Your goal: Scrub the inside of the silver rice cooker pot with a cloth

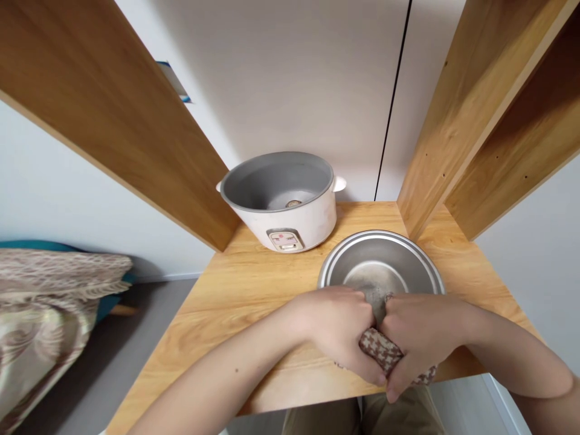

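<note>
Both my hands are closed on a brown-and-white houndstooth cloth (381, 352) at the near rim of a metal inner pot (423, 257). My left hand (338, 329) grips the cloth from the left. From the right, my right hand (423, 341) grips the same cloth, fingers wrapped round it. The pot sits on the wooden table (235, 302) and shows a bare grey inside. Behind it to the left stands a white rice cooker body (312, 226) with its cavity uncovered and a control panel on its front.
Wooden shelf boards slant in at the upper left (113, 115) and upper right (480, 103), against a white wall. A patterned blanket (49, 290) lies on furniture at the far left. The table's near edge is just below my hands.
</note>
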The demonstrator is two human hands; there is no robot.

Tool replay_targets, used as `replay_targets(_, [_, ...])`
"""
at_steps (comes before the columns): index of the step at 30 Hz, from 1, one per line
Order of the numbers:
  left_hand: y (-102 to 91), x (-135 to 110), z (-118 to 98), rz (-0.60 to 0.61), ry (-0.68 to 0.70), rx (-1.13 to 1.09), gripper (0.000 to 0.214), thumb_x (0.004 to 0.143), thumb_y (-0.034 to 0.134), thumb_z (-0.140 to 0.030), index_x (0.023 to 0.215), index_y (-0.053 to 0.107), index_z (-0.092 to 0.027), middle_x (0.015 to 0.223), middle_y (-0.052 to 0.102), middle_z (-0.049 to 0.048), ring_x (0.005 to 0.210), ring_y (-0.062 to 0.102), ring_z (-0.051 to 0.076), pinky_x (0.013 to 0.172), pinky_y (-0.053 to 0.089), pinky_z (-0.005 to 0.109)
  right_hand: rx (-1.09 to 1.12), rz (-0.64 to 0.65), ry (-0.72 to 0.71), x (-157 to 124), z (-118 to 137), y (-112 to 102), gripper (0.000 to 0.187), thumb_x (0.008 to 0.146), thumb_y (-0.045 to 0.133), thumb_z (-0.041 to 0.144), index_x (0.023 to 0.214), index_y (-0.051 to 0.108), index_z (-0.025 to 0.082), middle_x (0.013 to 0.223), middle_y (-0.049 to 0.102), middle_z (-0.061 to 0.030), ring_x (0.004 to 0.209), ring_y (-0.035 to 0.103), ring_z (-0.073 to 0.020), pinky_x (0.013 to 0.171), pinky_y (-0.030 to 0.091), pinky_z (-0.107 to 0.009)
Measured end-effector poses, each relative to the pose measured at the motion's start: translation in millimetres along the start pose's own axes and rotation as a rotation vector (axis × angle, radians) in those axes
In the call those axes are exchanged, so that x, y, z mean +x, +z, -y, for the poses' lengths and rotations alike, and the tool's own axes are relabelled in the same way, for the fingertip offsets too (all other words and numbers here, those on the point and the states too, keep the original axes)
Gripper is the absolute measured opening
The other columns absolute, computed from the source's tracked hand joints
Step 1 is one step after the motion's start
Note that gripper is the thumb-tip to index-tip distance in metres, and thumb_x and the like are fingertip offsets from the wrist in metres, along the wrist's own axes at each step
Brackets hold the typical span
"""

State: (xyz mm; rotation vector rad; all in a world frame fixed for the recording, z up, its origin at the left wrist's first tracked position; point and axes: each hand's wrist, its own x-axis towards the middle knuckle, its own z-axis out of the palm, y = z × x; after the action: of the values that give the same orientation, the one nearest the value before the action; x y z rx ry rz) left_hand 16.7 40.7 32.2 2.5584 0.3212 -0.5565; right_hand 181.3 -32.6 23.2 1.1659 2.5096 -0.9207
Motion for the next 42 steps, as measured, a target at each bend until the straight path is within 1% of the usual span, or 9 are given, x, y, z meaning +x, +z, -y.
replay_targets(3, [0.8,-0.5,4.8,-0.018,0.024,-0.018,0.058,0.064,0.064,-0.079,0.064,0.073,-0.022,0.053,0.063,0.0007,0.041,0.041,0.011,0.042,0.032,0.027,0.054,0.036,0.045,-2.2,3.5,0.2,0.053,0.074,0.064,0.07,0.06,0.062,0.019,0.052,0.054,0.0016,0.047,0.042,-0.0121,0.05,0.034,-0.027])
replay_targets(11, [-3.9,0.1,21.4,-0.116,0.057,0.085,0.066,0.068,0.056,-0.085,0.057,0.068,-0.022,0.044,0.056,0.0005,0.039,0.031,0.012,0.042,0.021,0.031,0.124,0.298,0.059,-0.4,1.5,-4.2,0.055,0.074,0.062,0.071,0.058,0.065,0.018,0.052,0.057,0.0003,0.051,0.047,-0.0137,0.059,0.04,-0.027])
replay_targets(16, [-2.0,-0.4,16.2,-0.089,0.058,0.067,0.064,0.063,0.059,-0.086,0.061,0.071,-0.023,0.05,0.062,0.0007,0.039,0.034,0.012,0.041,0.025,0.03,0.013,0.217,0.021,2.4,0.7,-0.9,0.063,0.075,0.057,0.075,0.065,0.073,0.015,0.051,0.057,-0.0018,0.047,0.042,-0.0139,0.053,0.037,-0.029])
replay_targets(21, [6.6,-2.4,4.1,0.001,0.018,0.035,0.069,0.057,0.058,-0.089,0.064,0.075,-0.022,0.055,0.068,0.0046,0.041,0.044,0.014,0.042,0.034,0.03,-0.049,0.082,-0.033,0.5,4.6,1.9,0.058,0.075,0.061,0.071,0.074,0.077,0.015,0.058,0.065,-0.004,0.05,0.044,-0.0145,0.053,0.035,-0.03])
replay_targets(23, [8.0,-2.4,1.6,0.023,0.014,0.024,0.068,0.057,0.06,-0.088,0.066,0.076,-0.022,0.058,0.07,0.0058,0.043,0.049,0.016,0.043,0.036,0.03,-0.034,0.11,-0.003,0.3,4.8,0.6,0.058,0.074,0.062,0.071,0.076,0.078,0.016,0.06,0.066,-0.0041,0.051,0.046,-0.0152,0.055,0.037,-0.03])
replay_targets(28, [4.9,-0.4,0.9,0.068,0.014,0.024,0.07,0.061,0.057,-0.087,0.071,0.078,-0.02,0.058,0.07,0.0075,0.044,0.05,0.017,0.043,0.038,0.031,0.075,0.293,0.065,3.2,1.3,-3.5,0.06,0.073,0.06,0.073,0.078,0.077,0.015,0.059,0.063,-0.0025,0.052,0.049,-0.0156,0.056,0.04,-0.029])
replay_targets(33, [5.2,0.5,2.1,0.065,-0.004,-0.003,0.065,0.057,0.062,-0.084,0.067,0.076,-0.021,0.056,0.068,0.0056,0.042,0.047,0.015,0.042,0.038,0.03,0.018,0.18,-0.032,4.7,-0.4,0.4,0.056,0.073,0.062,0.07,0.075,0.077,0.016,0.059,0.064,-0.0029,0.052,0.046,-0.0154,0.057,0.039,-0.029])
replay_targets(36, [6.2,0.0,2.4,0.056,-0.012,-0.028,0.061,0.056,0.065,-0.081,0.064,0.074,-0.022,0.051,0.063,0.0028,0.039,0.044,0.013,0.042,0.038,0.028,0.012,0.127,-0.028,4.0,0.1,2.2,0.057,0.071,0.063,0.07,0.077,0.077,0.016,0.06,0.064,-0.003,0.053,0.046,-0.0154,0.057,0.038,-0.029])
replay_targets(42, [4.6,-1.0,1.1,0.054,-0.006,-0.016,0.064,0.058,0.063,-0.082,0.069,0.077,-0.021,0.057,0.068,0.0052,0.043,0.048,0.016,0.042,0.039,0.031,0.089,0.268,0.033,4.5,-0.1,-0.2,0.058,0.072,0.061,0.072,0.074,0.076,0.016,0.055,0.058,-0.0007,0.051,0.045,-0.0148,0.056,0.04,-0.028])
